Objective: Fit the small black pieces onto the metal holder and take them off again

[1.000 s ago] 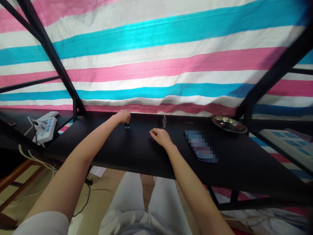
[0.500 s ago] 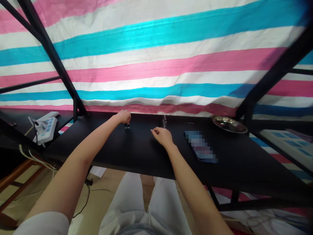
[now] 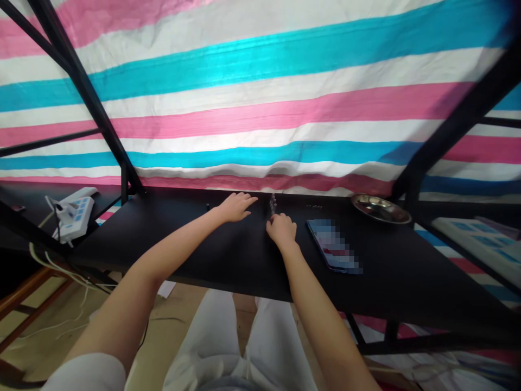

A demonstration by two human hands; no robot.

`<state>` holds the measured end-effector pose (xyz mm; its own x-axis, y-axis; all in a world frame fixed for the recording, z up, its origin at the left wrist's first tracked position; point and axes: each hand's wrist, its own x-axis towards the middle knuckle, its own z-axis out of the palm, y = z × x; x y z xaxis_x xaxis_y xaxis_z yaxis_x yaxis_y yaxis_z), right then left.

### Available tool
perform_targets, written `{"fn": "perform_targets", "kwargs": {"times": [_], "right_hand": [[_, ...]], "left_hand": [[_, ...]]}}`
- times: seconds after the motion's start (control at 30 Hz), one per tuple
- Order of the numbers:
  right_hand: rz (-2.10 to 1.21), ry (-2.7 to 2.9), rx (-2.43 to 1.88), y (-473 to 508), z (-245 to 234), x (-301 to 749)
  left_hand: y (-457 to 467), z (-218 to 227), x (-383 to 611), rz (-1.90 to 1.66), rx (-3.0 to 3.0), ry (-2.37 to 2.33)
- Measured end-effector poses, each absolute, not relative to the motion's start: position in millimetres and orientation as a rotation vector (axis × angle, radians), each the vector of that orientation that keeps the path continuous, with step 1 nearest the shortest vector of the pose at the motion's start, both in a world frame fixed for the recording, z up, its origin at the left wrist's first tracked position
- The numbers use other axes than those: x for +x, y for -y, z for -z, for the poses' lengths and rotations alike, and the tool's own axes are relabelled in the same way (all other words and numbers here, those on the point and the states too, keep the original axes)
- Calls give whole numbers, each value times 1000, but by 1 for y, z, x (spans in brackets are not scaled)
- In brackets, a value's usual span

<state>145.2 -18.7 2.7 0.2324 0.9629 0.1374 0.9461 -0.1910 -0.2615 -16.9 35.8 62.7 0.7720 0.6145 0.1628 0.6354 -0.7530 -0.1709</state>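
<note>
Hands are out over the black desk (image 3: 244, 260): the left hand (image 3: 238, 206) has its fingers spread and looks to have let go of everything, while the right hand (image 3: 281, 228) is curled, its fingertips at the near end of a cluster of small greyish pieces (image 3: 273, 204); whether it grips any of them cannot be told. The cluster sits between the two hands, toward the desk's far edge. A small dark piece (image 3: 208, 207) stands beside the left wrist, untouched. Judging by this layout, the handling seems part-way along: pieces are gathered in the cluster, while the dark piece and a few tiny bits (image 3: 314, 206) to the right lie apart; how much is left is unclear. Farther out are a phone (image 3: 336, 246), a metal dish (image 3: 378, 205) and, at far left, a power strip (image 3: 77, 217). No brand or label is legible; the phone's screen is blurred into blocks.
</note>
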Motion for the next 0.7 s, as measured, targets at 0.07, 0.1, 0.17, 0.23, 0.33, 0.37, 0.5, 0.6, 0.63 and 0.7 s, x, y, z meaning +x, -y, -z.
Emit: {"fn": "perform_targets", "kwargs": {"times": [0.07, 0.1, 0.17, 0.23, 0.33, 0.37, 0.5, 0.6, 0.63, 0.7], "right_hand": [[-57, 1756, -2224, 20, -2, 145], [-45, 1747, -2222, 20, -2, 145], [-37, 1739, -2215, 20, -1, 145], [-46, 1741, -2210, 20, -1, 145], [-76, 1752, -2214, 20, 0, 145], [-83, 1755, -2215, 20, 0, 145], [-110, 1770, -2216, 19, 3, 146], [-154, 1798, -2221, 17, 6, 146], [-165, 1806, -2222, 16, 7, 146], [-171, 1819, -2225, 14, 10, 146]], "left_hand": [[-30, -48, -4, 202, -2747, 1005], [-28, -41, 2, 232, -2742, 1031], [-26, -29, 13, 276, -2733, 1088], [-26, -19, 22, 301, -2717, 1139], [-31, -8, 32, 318, -2689, 1184], [-33, -5, 34, 322, -2685, 1190], [-40, 1, 38, 370, -2672, 1191], [-44, 2, 35, 435, -2667, 1213], [-45, 2, 33, 463, -2674, 1225], [-45, 2, 26, 548, -2687, 1254]]}}
